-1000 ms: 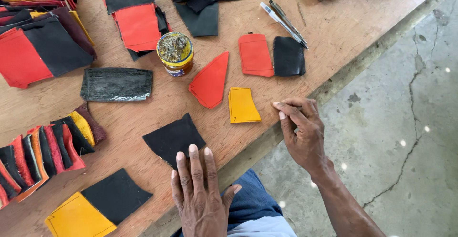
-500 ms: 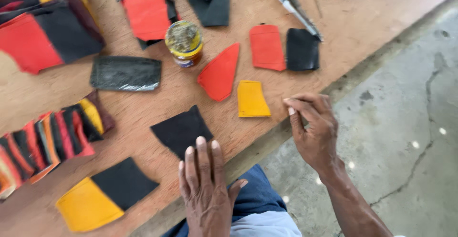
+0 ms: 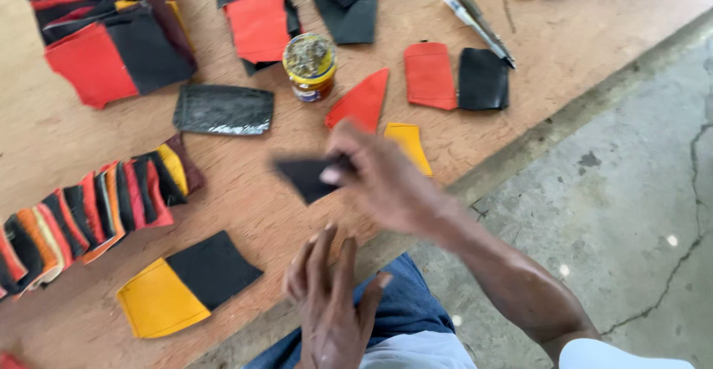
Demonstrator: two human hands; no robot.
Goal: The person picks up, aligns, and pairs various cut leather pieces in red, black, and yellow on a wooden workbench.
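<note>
The right hand (image 3: 375, 180) reaches in from the lower right, its forearm slanting up across the table's (image 3: 520, 109) near edge, and its fingers are pinched together on one end of a small black leather piece (image 3: 303, 176), which it holds lifted just above the table close to that near edge; the hand is blurred, so the exact finger placement is hard to read. The left hand (image 3: 330, 298) hovers lower, at the near edge above the person's blue-trousered knee, back facing up, fingers loosely spread and holding nothing. Just beyond the right hand lie a yellow piece (image 3: 410, 145) and a red triangular piece (image 3: 362, 102), with an open glue tin (image 3: 310, 64) a little farther in. Toward the near left corner lies a yellow-and-black joined piece (image 3: 186, 283), and a fanned row of red, black and yellow pieces (image 3: 96, 206) runs along the left edge.
</note>
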